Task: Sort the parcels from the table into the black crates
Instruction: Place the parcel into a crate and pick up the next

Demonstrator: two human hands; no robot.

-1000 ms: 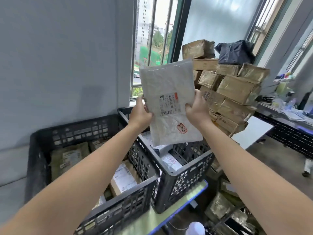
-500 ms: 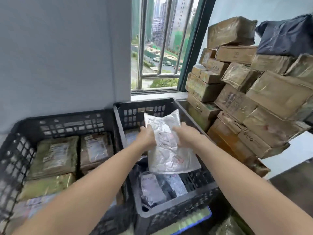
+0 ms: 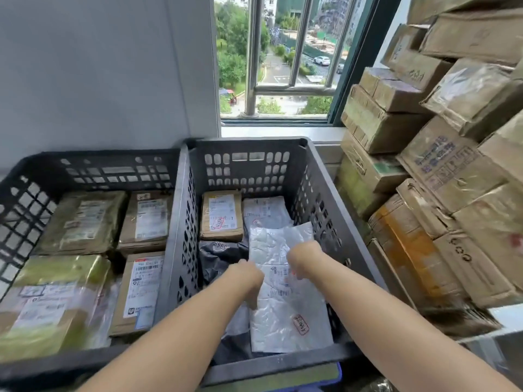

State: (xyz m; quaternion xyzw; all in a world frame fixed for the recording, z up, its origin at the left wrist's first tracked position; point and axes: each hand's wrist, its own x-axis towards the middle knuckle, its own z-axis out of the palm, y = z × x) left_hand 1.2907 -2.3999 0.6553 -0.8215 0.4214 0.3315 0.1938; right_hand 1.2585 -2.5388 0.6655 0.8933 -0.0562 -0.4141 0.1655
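Parcel [image 3: 285,315], lying long-axis up-frame in crate [image 3: 319,199], is being touched mid-length by left grip [image 3: 246,275] and right grip [image 3: 304,258]; pinching cannot be told.

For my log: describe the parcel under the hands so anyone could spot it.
Find the right black crate, below the window. Along its right wall lies a crinkled white mailer under the left hand and right hand. Unlike the brown box and black bag beside it, it is white and lies on top.
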